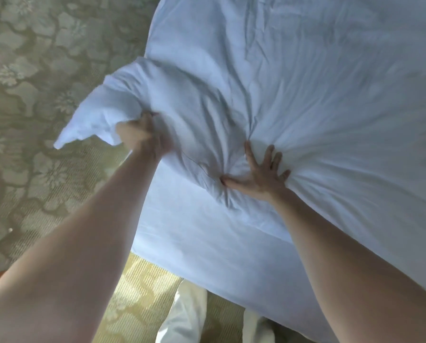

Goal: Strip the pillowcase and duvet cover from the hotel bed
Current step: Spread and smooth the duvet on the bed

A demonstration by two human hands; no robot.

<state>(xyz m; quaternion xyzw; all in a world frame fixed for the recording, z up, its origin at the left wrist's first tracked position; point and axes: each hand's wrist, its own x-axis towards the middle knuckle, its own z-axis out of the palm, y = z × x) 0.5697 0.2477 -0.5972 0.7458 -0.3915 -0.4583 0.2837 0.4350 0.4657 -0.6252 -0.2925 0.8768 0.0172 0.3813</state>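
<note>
While the left hand grips a bunched duvet cover corner at 9 o'clock, the right hand presses spread fingers into the duvet on the bed.

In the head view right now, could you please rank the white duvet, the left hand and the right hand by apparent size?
1. Crumpled white duvet, far the largest.
2. Right hand and left hand: alike; the left is blurred, so unranked.

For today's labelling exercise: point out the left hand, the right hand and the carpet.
left hand (142,139), head view, on the back of the hand gripping white bedding.
right hand (259,177), head view, on the back of the hand.
carpet (34,70), head view, on the patterned floor.
</note>
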